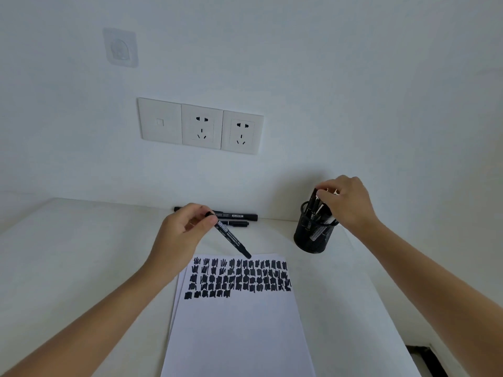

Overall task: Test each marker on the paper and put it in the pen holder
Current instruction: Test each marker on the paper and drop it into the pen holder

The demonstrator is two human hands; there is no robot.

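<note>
My left hand (183,235) pinches a black marker (234,242) by its upper end; the marker slants down to the right, its lower end just above the top edge of the white paper (236,330). Rows of black scribbles (236,277) fill the paper's upper part. My right hand (347,202) is over the black mesh pen holder (314,235), fingers curled round the top of a marker (313,202) standing in it among several others. Two more black markers (239,217) lie on the table near the wall.
The white table (81,254) meets a white wall with a triple socket plate (201,126) above it. A clear adhesive hook (119,47) sticks higher on the wall. The table's right edge drops to a dark gap (424,357).
</note>
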